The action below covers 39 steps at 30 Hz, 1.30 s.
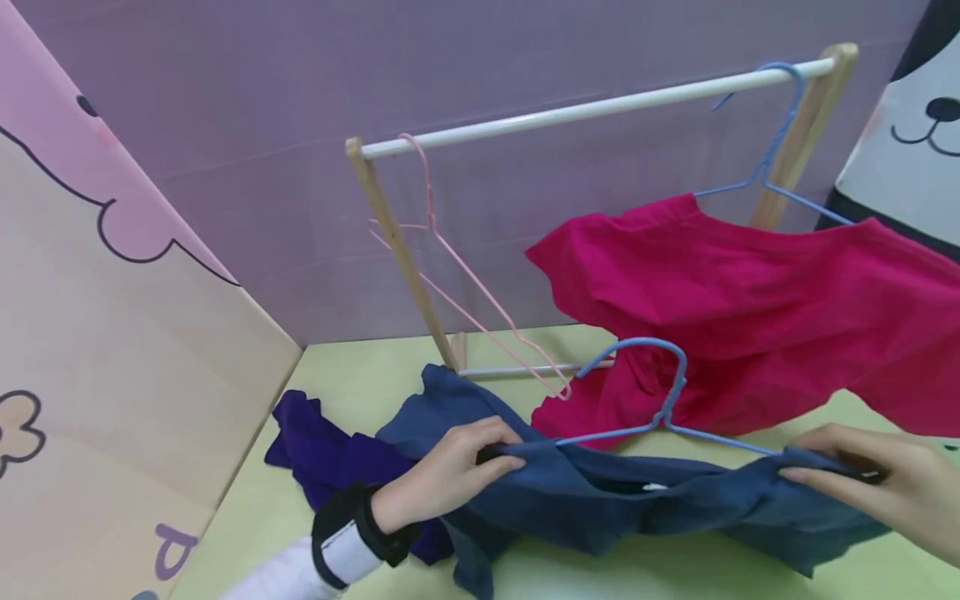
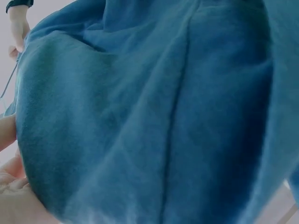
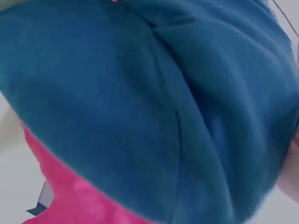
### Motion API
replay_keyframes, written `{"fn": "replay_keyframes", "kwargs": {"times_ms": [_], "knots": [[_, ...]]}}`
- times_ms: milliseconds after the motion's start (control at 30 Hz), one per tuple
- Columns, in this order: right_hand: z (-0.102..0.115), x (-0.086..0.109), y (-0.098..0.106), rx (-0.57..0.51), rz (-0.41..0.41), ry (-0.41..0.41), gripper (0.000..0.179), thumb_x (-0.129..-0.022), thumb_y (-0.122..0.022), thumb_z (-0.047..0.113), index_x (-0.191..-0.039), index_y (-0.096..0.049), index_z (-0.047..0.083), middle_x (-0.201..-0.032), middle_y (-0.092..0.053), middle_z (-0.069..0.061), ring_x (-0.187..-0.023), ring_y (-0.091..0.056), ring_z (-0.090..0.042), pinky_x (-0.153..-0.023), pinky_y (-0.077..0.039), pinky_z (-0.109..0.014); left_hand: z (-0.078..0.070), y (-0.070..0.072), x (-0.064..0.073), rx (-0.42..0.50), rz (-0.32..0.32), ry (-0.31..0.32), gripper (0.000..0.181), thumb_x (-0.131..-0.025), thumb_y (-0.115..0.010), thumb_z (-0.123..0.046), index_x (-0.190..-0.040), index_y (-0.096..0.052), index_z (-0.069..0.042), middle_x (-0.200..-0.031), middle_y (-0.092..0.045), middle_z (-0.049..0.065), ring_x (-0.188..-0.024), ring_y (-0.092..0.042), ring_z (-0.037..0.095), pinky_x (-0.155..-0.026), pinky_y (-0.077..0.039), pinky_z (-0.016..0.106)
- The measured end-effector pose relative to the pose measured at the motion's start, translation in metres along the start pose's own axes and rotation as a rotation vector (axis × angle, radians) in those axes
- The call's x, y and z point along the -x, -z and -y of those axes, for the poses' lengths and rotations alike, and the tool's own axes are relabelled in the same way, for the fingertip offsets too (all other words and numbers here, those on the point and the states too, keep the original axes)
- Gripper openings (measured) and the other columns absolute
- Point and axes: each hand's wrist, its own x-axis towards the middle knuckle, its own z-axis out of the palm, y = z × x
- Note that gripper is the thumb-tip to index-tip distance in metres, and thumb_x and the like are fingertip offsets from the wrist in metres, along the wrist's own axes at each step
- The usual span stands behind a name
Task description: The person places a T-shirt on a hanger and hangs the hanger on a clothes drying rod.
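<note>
Pale green surface (image 1: 352, 379) — crumpled purple cloth (image 1: 337, 458) at left, clothes rack (image 1: 600, 108) standing towards back.

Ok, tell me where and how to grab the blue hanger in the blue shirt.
Pinch the blue hanger at its neck, just under the hook, probably from above and the near side, as the pink shirt hangs behind. The hook stands bare above the blue shirt, while the sloping arms run into the cloth, which the left hand and right hand grip on either side.
</note>
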Motion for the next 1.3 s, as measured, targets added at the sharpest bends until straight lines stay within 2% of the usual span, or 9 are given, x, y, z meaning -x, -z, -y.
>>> {"fn": "replay_keyframes", "kwargs": {"times_ms": [167,300,433,567,733,800,967,1133,1300], "knots": [[-0.026,0.013,0.004,-0.112,0.137,0.0,0.042,-0.063,-0.065,-0.016,-0.09,-0.062,0.017,-0.08,-0.061,0.012,-0.062,-0.053,-0.003,-0.047,-0.04,-0.013,0.007,-0.005,0.0,0.021,0.029,0.059,0.008,-0.087,-0.054,-0.017,-0.094,-0.057,-0.015,-0.09,-0.058,-0.002,-0.082,-0.052,0.007,-0.072,-0.048,0.029],[-0.042,0.021,0.004,-0.161,0.157,0.024,0.043,-0.064,-0.061,-0.02,-0.094,-0.061,0.012,-0.086,-0.062,0.012,-0.068,-0.056,-0.004,-0.052,-0.043,-0.011,0.013,-0.009,0.0,0.028,0.041,0.104,0.009,-0.087,-0.054,-0.018,-0.095,-0.057,-0.016,-0.092,-0.059,-0.002,-0.086,-0.052,0.007,-0.075,-0.048,0.03],[-0.053,0.025,0.005,-0.127,0.138,0.005,0.044,-0.065,-0.059,-0.021,-0.094,-0.061,0.011,-0.088,-0.06,0.016,-0.069,-0.057,-0.002,-0.053,-0.043,-0.01,0.019,-0.011,0.0,-0.006,0.043,0.133,0.014,-0.087,-0.055,-0.017,-0.1,-0.057,-0.016,-0.096,-0.058,-0.003,-0.089,-0.051,0.008,-0.078,-0.047,0.032],[-0.058,0.025,0.007,-0.103,0.093,-0.038,0.043,-0.066,-0.058,-0.021,-0.092,-0.061,0.013,-0.085,-0.059,0.021,-0.064,-0.056,0.0,-0.048,-0.042,-0.01,0.024,-0.011,0.003,-0.045,0.006,0.133,0.019,-0.085,-0.057,-0.014,-0.104,-0.056,-0.015,-0.098,-0.056,-0.002,-0.091,-0.049,0.011,-0.08,-0.046,0.037],[-0.066,0.024,0.006,-0.195,0.001,-0.085,0.044,-0.066,-0.055,-0.024,-0.091,-0.061,0.011,-0.075,-0.06,0.018,-0.055,-0.054,-0.001,-0.043,-0.041,-0.013,0.03,-0.008,0.008,-0.053,-0.059,0.141,0.022,-0.084,-0.058,-0.013,-0.106,-0.055,-0.013,-0.101,-0.054,0.0,-0.094,-0.049,0.018,-0.08,-0.045,0.043],[-0.071,0.023,0.006,-0.228,-0.028,-0.125,0.045,-0.069,-0.052,-0.025,-0.092,-0.061,0.012,-0.068,-0.059,0.015,-0.052,-0.052,-0.003,-0.041,-0.04,-0.014,0.032,-0.006,0.011,-0.043,-0.066,0.157,0.021,-0.085,-0.057,-0.015,-0.106,-0.055,-0.012,-0.102,-0.054,0.0,-0.096,-0.05,0.021,-0.079,-0.045,0.045],[-0.083,0.016,0.012,-0.256,-0.09,-0.202,0.044,-0.074,-0.047,-0.024,-0.091,-0.061,0.014,-0.064,-0.058,0.014,-0.05,-0.053,-0.003,-0.041,-0.041,-0.014,0.034,-0.002,0.018,-0.027,-0.019,0.202,0.019,-0.087,-0.054,-0.021,-0.105,-0.056,-0.014,-0.101,-0.054,0.001,-0.096,-0.05,0.022,-0.077,-0.044,0.048],[-0.085,0.003,0.018,-0.276,-0.118,-0.206,0.043,-0.077,-0.046,-0.021,-0.092,-0.061,0.016,-0.073,-0.06,0.022,-0.055,-0.056,0.0,-0.044,-0.043,-0.012,0.035,0.002,0.022,-0.022,0.028,0.243,0.018,-0.088,-0.054,-0.022,-0.104,-0.056,-0.016,-0.101,-0.054,-0.001,-0.096,-0.049,0.021,-0.077,-0.045,0.046],[-0.079,-0.016,0.027,-0.291,-0.147,-0.196,0.043,-0.08,-0.045,-0.018,-0.092,-0.061,0.021,-0.074,-0.06,0.025,-0.054,-0.056,0.001,-0.043,-0.042,-0.011,0.036,0.004,0.026,-0.026,0.048,0.266,0.018,-0.087,-0.054,-0.023,-0.104,-0.057,-0.015,-0.101,-0.054,-0.001,-0.096,-0.049,0.02,-0.079,-0.045,0.044]]}}
